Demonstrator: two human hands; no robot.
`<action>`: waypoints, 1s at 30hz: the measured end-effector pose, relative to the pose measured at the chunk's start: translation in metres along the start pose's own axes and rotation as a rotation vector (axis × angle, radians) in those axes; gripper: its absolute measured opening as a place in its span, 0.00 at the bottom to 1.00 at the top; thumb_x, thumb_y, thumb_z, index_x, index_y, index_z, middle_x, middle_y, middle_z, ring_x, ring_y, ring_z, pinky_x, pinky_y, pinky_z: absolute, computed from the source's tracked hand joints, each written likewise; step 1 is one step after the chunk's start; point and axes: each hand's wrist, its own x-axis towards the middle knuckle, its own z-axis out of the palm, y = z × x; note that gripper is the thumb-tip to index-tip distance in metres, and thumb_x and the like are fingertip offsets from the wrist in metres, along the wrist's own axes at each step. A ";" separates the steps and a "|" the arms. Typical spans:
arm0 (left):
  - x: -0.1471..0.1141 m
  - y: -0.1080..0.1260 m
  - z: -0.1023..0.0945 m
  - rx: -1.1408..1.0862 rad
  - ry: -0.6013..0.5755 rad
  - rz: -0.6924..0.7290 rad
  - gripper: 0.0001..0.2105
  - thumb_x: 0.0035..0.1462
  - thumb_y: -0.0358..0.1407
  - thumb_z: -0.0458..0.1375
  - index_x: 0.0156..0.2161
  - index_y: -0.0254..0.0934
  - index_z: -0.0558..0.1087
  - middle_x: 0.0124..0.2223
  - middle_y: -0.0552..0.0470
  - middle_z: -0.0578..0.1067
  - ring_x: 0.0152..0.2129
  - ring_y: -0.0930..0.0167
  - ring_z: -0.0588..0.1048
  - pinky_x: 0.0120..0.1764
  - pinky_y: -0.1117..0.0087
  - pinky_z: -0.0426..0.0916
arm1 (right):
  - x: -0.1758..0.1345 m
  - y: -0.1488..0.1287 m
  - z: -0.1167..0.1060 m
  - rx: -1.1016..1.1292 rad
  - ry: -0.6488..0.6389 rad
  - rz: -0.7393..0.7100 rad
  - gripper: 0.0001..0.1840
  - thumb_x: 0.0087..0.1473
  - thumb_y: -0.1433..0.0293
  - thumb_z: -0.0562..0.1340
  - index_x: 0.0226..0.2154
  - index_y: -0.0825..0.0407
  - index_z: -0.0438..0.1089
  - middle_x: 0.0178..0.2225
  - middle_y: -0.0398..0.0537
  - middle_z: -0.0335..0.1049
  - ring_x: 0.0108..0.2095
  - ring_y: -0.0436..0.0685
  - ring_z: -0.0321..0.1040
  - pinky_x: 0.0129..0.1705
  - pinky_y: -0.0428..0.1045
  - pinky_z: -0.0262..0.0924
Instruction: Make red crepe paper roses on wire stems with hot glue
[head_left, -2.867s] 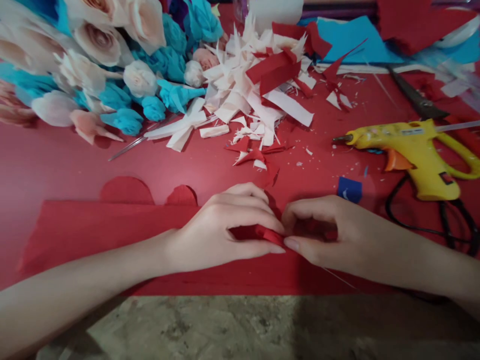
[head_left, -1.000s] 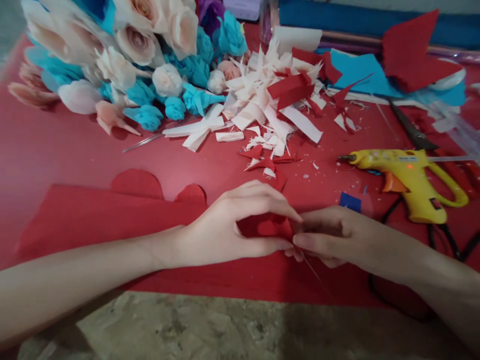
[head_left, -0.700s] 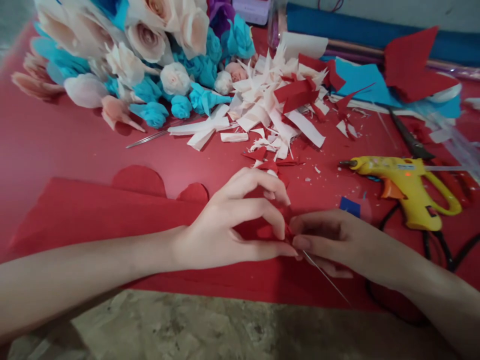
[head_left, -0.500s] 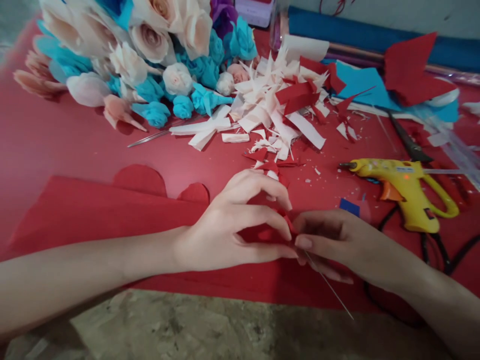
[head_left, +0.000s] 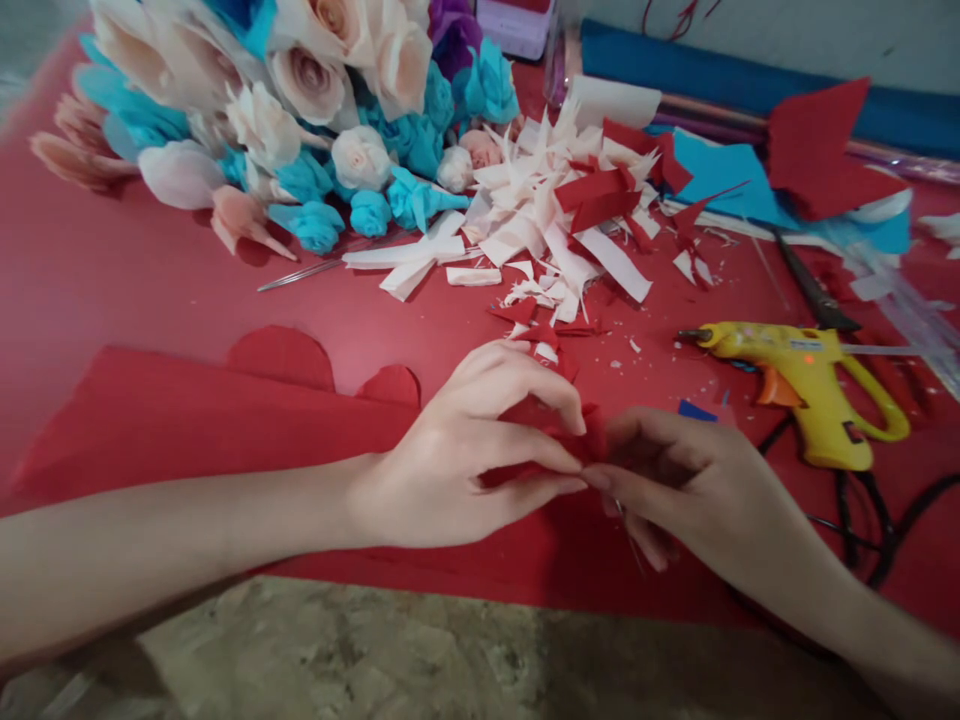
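Note:
Between my hands is a small red paper flower (head_left: pixel 593 432), partly hidden by fingers. My left hand (head_left: pixel 480 440) pinches its edge from the left with fingertips closed. From the right, my right hand (head_left: pixel 675 480) grips the flower's base, thumb and fingers together, touching the left fingertips. A thin wire (head_left: pixel 634 540) runs down from the base and is partly covered by the right hand. Beneath the left forearm lies a sheet of red crepe paper (head_left: pixel 225 420), and two rounded red paper pieces (head_left: pixel 281 358) lie along its upper edge.
A yellow glue gun (head_left: pixel 806 385) with an orange trigger and black cord lies at right. Scissors (head_left: pixel 814 285) lie behind it. White and red paper scraps (head_left: pixel 540 210) are heaped at the back middle, beside many paper flowers (head_left: pixel 307 85). Blue rolls (head_left: pixel 750 80) line the back edge.
The red flower has turned and shows more between the fingers. My right fingers have closed nearer the left fingertips, and the wire has swung so less of it shows.

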 end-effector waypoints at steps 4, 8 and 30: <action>-0.001 0.001 -0.001 -0.037 -0.012 -0.033 0.02 0.49 0.29 0.58 0.27 0.37 0.71 0.31 0.51 0.70 0.33 0.71 0.69 0.40 0.62 0.67 | 0.000 -0.001 0.000 -0.074 0.061 -0.025 0.12 0.48 0.63 0.62 0.26 0.54 0.62 0.17 0.39 0.63 0.12 0.43 0.57 0.14 0.39 0.50; -0.001 0.002 -0.005 -0.043 -0.030 -0.063 0.03 0.50 0.27 0.56 0.28 0.35 0.71 0.31 0.50 0.67 0.32 0.72 0.67 0.41 0.65 0.66 | 0.001 -0.002 -0.004 0.066 -0.033 -0.010 0.10 0.47 0.66 0.63 0.26 0.54 0.61 0.17 0.38 0.63 0.12 0.43 0.58 0.13 0.38 0.51; -0.002 0.000 -0.004 -0.114 0.047 -0.133 0.02 0.48 0.28 0.60 0.30 0.34 0.71 0.33 0.51 0.66 0.33 0.75 0.68 0.38 0.72 0.67 | 0.008 0.004 -0.008 0.553 -0.322 0.025 0.03 0.50 0.75 0.60 0.30 0.55 0.62 0.25 0.42 0.70 0.18 0.47 0.68 0.16 0.37 0.61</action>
